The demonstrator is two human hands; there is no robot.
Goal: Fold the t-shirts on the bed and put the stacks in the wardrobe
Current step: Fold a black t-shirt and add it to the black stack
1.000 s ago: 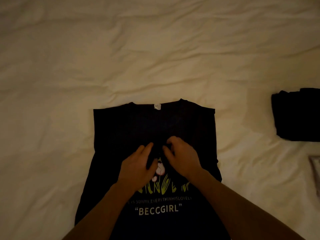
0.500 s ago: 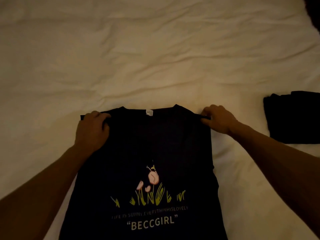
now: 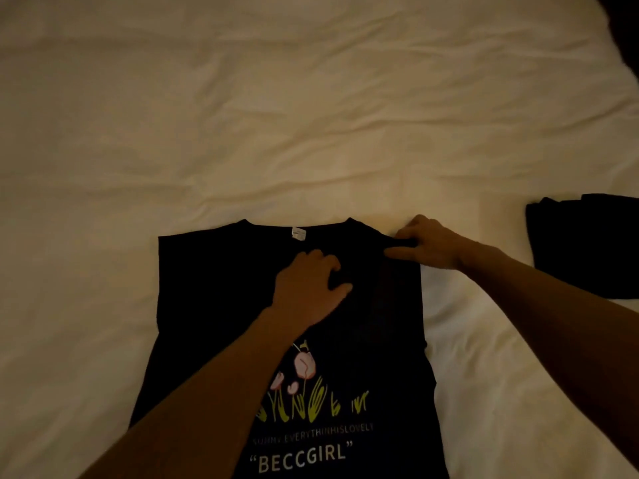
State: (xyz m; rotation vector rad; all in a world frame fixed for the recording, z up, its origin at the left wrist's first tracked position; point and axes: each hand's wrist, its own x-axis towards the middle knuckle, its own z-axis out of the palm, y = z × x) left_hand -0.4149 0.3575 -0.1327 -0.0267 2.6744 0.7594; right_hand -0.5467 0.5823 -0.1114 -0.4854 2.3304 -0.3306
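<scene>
A black t-shirt (image 3: 214,305) with a pink flower print and the word "BECCGIRL" lies face up on the bed, collar away from me, sleeves tucked under. My left hand (image 3: 307,292) rests on the upper chest just below the collar, fingers curled into the fabric. At the shirt's right shoulder corner my right hand (image 3: 428,245) pinches the black cloth between thumb and fingers. A folded black garment (image 3: 584,243) sits on the sheet at the right edge.
The cream bed sheet (image 3: 276,115) is wrinkled and stretches wide beyond and to the left of the shirt. A dark shape (image 3: 622,29) cuts into the top right corner.
My left hand left the shirt's left shoulder corner and moved right onto the chest below the collar. My right hand stays at the right shoulder corner.
</scene>
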